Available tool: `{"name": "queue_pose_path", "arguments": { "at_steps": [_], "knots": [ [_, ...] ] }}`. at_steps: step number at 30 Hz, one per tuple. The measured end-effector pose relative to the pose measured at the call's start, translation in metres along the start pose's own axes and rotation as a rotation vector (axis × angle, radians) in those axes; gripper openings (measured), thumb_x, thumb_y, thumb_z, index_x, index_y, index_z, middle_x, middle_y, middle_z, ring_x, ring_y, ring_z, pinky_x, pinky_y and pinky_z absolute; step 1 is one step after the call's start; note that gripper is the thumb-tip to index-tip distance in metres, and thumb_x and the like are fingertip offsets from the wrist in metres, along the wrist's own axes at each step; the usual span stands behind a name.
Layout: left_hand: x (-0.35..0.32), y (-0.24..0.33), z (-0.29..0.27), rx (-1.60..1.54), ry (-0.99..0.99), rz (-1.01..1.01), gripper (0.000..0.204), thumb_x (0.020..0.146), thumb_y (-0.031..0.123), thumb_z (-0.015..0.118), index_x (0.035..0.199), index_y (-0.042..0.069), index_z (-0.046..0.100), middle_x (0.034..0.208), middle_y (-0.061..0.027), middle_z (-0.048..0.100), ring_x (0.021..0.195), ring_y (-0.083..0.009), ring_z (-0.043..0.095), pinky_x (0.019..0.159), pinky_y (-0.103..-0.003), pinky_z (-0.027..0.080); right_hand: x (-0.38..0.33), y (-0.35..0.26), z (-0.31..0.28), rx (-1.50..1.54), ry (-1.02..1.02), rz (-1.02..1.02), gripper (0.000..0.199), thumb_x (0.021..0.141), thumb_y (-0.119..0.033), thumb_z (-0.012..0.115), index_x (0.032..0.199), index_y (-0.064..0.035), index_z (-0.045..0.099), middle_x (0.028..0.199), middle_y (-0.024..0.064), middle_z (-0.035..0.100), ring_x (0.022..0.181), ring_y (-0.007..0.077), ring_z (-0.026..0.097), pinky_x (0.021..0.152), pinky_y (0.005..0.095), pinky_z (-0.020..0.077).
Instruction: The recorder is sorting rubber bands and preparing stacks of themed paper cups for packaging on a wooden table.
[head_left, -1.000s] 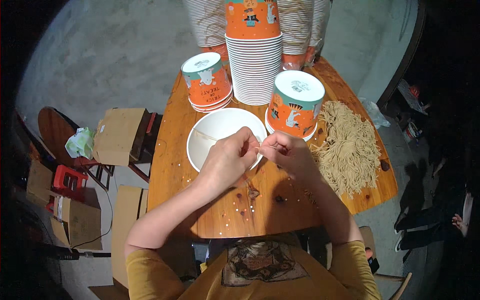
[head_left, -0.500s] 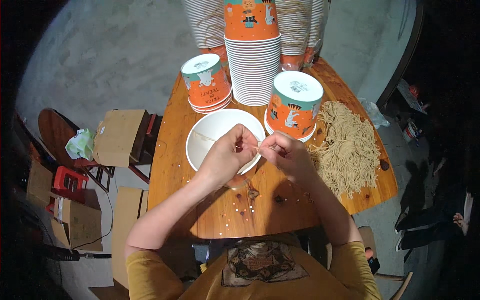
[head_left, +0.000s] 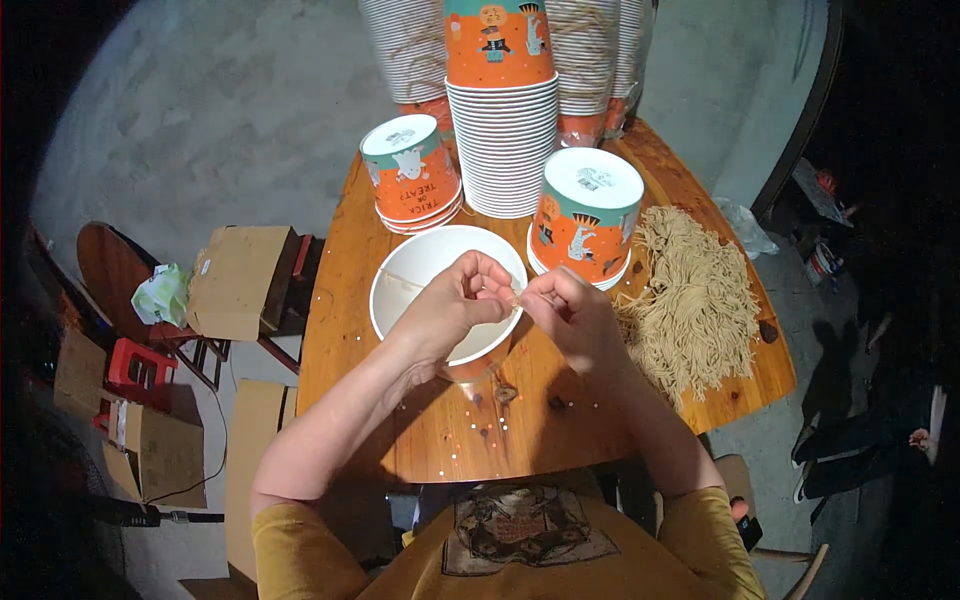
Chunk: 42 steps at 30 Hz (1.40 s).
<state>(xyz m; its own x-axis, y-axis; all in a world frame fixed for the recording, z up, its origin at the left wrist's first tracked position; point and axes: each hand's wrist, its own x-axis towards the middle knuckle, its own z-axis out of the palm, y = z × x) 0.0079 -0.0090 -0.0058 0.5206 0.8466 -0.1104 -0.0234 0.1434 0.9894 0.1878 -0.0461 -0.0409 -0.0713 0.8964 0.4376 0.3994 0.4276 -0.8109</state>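
Note:
Mouth up in the middle of the table stands a white-lined paper bucket (head_left: 440,250). A thin beige cord (head_left: 402,280) runs across its inside from the left wall toward my fingers. Above the bucket's right rim, my left hand (head_left: 452,308) pinches the cord between thumb and fingertips. Facing it, my right hand (head_left: 580,320) has closed on the cord too, its fingertips almost touching the left ones. Whether a knot lies between them is too small to tell. To the right rests a heap of cut beige cords (head_left: 700,310).
Upside-down orange buckets stand behind, one stack (head_left: 410,180) left, another (head_left: 588,215) right. A tall bucket stack (head_left: 502,140) rises between them, with wrapped stacks behind. Small pale dots lie on the wooden table (head_left: 450,430). Cardboard boxes (head_left: 240,285) and a red stool (head_left: 140,368) are left.
My fingertips have shifted slightly at the cord, staying close together by the bucket's rim. The view has tilted a little, so the table things sit slightly lower.

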Motion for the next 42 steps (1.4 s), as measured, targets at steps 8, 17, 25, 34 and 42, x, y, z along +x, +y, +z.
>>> {"name": "queue_pose_path", "arguments": {
  "at_steps": [8,17,25,34,42],
  "knots": [
    [0.002,-0.002,-0.002,-0.199,0.01,-0.088,0.025,0.08,-0.007,0.06,0.099,0.005,0.05,0.088,-0.0029,0.058,0.082,-0.0103,0.057,0.076,-0.021,0.047,0.0,0.003,0.0,-0.067,0.035,-0.232,0.029,0.082,-0.009,0.067,0.107,-0.0076,0.053,0.078,0.0074,0.056,0.06,0.0161,0.055,0.054,0.0294,0.0452],
    [0.003,-0.002,-0.002,-0.282,0.032,-0.127,0.023,0.081,-0.008,0.058,0.098,0.004,0.049,0.089,-0.0048,0.059,0.081,-0.0115,0.059,0.076,-0.022,0.05,0.001,0.005,0.002,-0.065,0.053,-0.162,0.024,0.081,-0.007,0.067,0.099,-0.0078,0.05,0.069,0.0052,0.053,0.055,0.0151,0.053,0.051,0.0294,0.0441],
    [0.005,0.001,-0.003,-0.393,0.029,-0.196,0.022,0.081,-0.009,0.059,0.097,0.003,0.049,0.092,-0.0084,0.061,0.083,-0.014,0.062,0.077,-0.022,0.054,0.002,0.007,-0.003,0.141,-0.04,-0.046,0.019,0.085,-0.007,0.064,0.099,-0.0057,0.05,0.066,0.0003,0.05,0.055,0.0072,0.047,0.05,0.0245,0.0406],
    [0.004,0.0,-0.002,-0.396,0.035,-0.18,0.021,0.081,-0.008,0.059,0.097,0.003,0.049,0.092,-0.0083,0.061,0.081,-0.0135,0.062,0.076,-0.022,0.054,0.004,0.0,-0.001,0.01,-0.013,-0.16,0.016,0.085,-0.005,0.063,0.099,-0.0071,0.054,0.064,0.0015,0.049,0.054,0.009,0.049,0.049,0.0264,0.0403],
    [0.003,-0.002,0.005,-0.253,0.069,-0.089,0.022,0.081,-0.004,0.061,0.097,0.003,0.049,0.088,-0.0067,0.06,0.073,-0.0111,0.059,0.07,-0.02,0.05,0.003,0.011,0.001,-0.181,0.103,-0.41,0.014,0.086,-0.005,0.061,0.099,-0.0078,0.056,0.068,0.0026,0.052,0.058,0.0096,0.052,0.052,0.0273,0.0418]
  ]
}}
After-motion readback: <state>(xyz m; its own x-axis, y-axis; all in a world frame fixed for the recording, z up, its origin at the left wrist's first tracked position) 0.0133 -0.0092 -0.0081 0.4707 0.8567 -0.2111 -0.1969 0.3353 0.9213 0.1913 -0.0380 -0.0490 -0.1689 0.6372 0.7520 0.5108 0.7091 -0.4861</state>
